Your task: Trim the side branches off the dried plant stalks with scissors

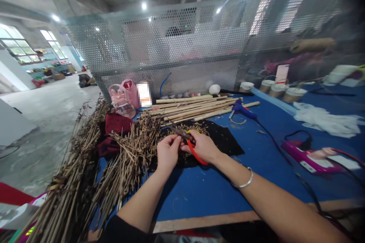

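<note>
In my right hand (203,145) is a pair of scissors (195,152) with red and yellow handles, its dark blades pointing up and to the left. Close beside it, my left hand (167,153) has its fingers pinched together near the blades. Whatever they hold is too small and hidden to name. Under both hands lies a black cloth (225,136) strewn with small dry brown pieces (203,128). A heap of dried plant stalks (134,152) with brown heads spreads just left of my left hand.
More dried stalks (68,167) lie far left. Pale sticks (196,108) rest behind my hands, by a blue glue gun (242,109). A purple power strip (310,157) with cords sits right, near white plastic gloves (325,119). A perforated metal screen (171,53) stands behind the blue table (211,197).
</note>
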The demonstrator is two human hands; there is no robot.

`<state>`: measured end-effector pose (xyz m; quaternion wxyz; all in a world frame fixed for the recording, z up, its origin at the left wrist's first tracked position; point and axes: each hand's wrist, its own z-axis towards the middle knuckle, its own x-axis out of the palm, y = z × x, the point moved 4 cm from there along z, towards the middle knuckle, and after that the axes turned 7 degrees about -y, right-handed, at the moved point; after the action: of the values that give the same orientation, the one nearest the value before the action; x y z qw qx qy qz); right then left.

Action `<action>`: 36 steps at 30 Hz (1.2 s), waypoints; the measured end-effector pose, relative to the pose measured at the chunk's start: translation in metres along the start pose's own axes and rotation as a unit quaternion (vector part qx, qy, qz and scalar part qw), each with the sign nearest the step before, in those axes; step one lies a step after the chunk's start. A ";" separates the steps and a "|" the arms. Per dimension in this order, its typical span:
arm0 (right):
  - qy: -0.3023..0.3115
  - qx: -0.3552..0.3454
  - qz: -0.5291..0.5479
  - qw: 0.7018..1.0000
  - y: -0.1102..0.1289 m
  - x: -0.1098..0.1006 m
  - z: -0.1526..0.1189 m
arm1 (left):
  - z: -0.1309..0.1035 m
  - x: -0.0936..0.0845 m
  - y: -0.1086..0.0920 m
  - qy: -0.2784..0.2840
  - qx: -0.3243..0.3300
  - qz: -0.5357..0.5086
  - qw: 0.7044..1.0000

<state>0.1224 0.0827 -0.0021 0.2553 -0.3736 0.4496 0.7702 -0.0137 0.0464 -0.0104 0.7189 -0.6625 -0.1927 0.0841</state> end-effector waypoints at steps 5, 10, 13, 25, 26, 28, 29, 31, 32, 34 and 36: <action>0.007 0.007 -0.006 1.000 -0.005 0.003 0.002 | 0.002 -0.001 0.002 -0.019 -0.032 -0.031 0.999; 0.018 0.005 -0.013 1.000 -0.001 0.002 0.002 | 0.003 0.000 -0.001 -0.020 -0.030 -0.046 0.998; 0.017 -0.017 -0.010 1.000 0.006 -0.001 0.001 | 0.002 0.001 -0.003 -0.008 -0.027 -0.034 0.999; 0.037 -0.019 0.071 0.997 0.006 0.003 -0.003 | -0.001 0.003 -0.007 0.020 -0.023 -0.047 0.998; 0.035 -0.014 0.069 0.997 0.006 0.002 -0.003 | -0.002 0.002 -0.008 0.020 -0.021 -0.049 0.998; 0.025 -0.006 0.053 0.998 0.006 0.001 -0.002 | -0.002 0.002 -0.009 0.018 -0.017 -0.049 0.998; 0.020 -0.003 0.042 0.999 0.006 0.000 -0.002 | -0.002 0.002 -0.009 0.016 -0.015 -0.049 0.999; 0.010 -0.001 0.025 1.000 0.006 0.000 -0.001 | 0.000 0.001 -0.008 0.008 -0.014 -0.048 0.999; 0.008 0.000 0.018 1.000 0.006 0.000 0.000 | 0.000 0.000 -0.007 0.002 -0.015 -0.048 0.999; 0.006 0.003 0.006 1.000 0.004 0.000 0.000 | 0.002 -0.002 -0.005 -0.012 -0.018 -0.046 0.999; 0.011 0.006 -0.004 1.000 0.003 -0.001 0.001 | 0.004 -0.004 -0.003 -0.028 -0.020 -0.044 0.998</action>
<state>0.1204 0.0822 0.0000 0.2559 -0.3823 0.4554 0.7622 -0.0191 0.0486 -0.0075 0.7025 -0.6654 -0.2434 0.0673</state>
